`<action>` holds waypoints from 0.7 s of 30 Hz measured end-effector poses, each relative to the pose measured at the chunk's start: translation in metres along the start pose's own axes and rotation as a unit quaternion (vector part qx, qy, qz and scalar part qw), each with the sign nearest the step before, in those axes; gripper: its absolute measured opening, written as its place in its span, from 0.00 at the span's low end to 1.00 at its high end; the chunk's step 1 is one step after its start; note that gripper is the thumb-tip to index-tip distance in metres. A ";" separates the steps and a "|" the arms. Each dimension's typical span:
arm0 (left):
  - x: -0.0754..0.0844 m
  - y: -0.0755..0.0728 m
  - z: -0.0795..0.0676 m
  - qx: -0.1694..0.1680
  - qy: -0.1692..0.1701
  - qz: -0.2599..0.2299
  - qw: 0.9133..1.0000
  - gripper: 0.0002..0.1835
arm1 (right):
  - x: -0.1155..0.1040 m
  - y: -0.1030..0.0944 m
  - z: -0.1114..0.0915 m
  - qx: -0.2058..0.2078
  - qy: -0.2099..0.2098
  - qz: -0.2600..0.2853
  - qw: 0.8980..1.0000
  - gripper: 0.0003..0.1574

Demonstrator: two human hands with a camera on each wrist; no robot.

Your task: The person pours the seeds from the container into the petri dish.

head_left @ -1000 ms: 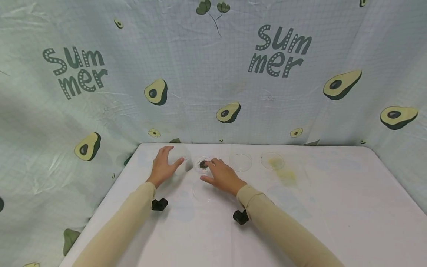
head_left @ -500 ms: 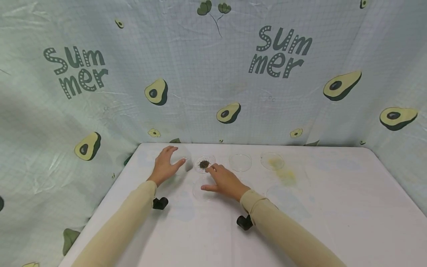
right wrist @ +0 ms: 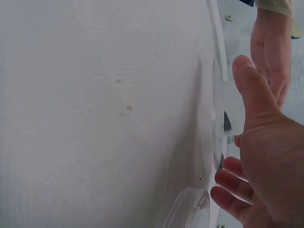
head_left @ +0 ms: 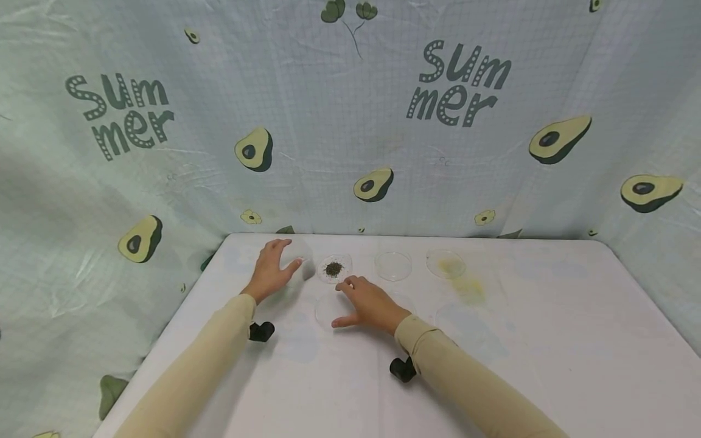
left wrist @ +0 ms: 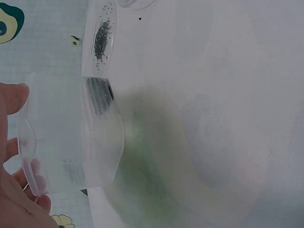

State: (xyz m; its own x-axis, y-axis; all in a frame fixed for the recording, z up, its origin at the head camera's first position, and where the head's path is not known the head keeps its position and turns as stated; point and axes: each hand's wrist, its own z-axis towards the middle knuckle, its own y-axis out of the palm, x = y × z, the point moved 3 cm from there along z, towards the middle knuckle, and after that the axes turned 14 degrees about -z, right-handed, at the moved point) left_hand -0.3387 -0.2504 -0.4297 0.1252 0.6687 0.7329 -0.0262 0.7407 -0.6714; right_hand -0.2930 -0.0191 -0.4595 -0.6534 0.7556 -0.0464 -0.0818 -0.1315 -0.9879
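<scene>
My left hand (head_left: 269, 269) holds a clear plastic tub (left wrist: 61, 128) at the back left, thumb on one side and fingers round the other near the rim. Something dark shows low at one side of the tub. Just right of it lies a clear petri dish (head_left: 322, 278) with a small heap of dark, coarse bits (head_left: 333, 268). My right hand (head_left: 373, 304) hovers in front of that dish, fingers loosely bent and thumb spread, holding nothing. It partly covers a clear dish (head_left: 322, 310) on the table. The right wrist view shows that hand beside a clear dish (right wrist: 217, 109).
Two more clear dishes stand in the back row, one in the middle (head_left: 393, 278) and one farther right (head_left: 432, 267). The white tabletop (head_left: 547, 340) has faded yellow and blue prints. A patterned curtain (head_left: 317, 121) hangs behind the table.
My right hand has drawn back from the dish of dark bits toward the front, and its thumb now stands over the front dish. The left hand stays at the tub.
</scene>
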 end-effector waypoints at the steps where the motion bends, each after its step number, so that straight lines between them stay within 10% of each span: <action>1: 0.000 0.000 0.000 -0.001 0.003 0.001 1.000 0.33 | 0.000 0.000 0.000 0.000 -0.004 -0.003 1.000 0.48; 21: -0.004 0.002 -0.002 0.009 0.006 -0.001 1.000 0.31 | 0.000 0.009 -0.001 0.015 -0.033 -0.035 0.999 0.48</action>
State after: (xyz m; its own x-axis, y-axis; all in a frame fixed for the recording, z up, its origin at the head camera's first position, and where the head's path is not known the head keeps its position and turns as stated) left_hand -0.3376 -0.2514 -0.4337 0.1380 0.6657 0.7333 -0.0432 0.7437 -0.6671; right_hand -0.2924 -0.0198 -0.4682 -0.6936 0.7196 0.0341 -0.1508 -0.0987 -0.9836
